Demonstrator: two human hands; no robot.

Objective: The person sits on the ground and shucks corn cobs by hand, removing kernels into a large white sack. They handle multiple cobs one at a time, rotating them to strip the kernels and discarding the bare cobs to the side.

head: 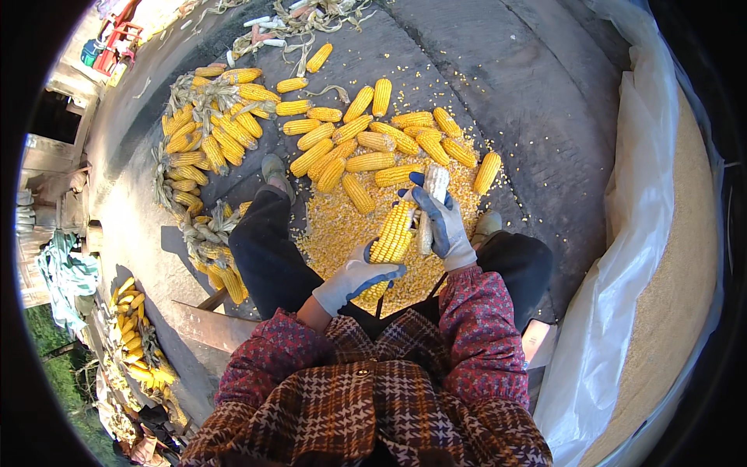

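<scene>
My left hand (360, 275), in a white glove with blue-grey coating, grips the lower part of a yellow corn cob (392, 233) held tilted upward. A pale, bare corncob (435, 184) is in my right hand (444, 225), gloved the same way, close against the upper end of the yellow cob. Part of the pale cob is hidden by the fingers. Below both hands lies a heap of loose corn kernels (332, 233) between my legs. Whole yellow cobs (371, 161) rest on and beyond the heap's far edge.
Husk-tied bundles of corn (224, 137) lie at the left on the concrete floor (560, 105). Stripped cobs and dry husks (309, 14) lie at the far side. Plastic sheeting (633, 233) edges a spread of grain (677, 327) at right. A wooden board (213, 327) is near my left leg.
</scene>
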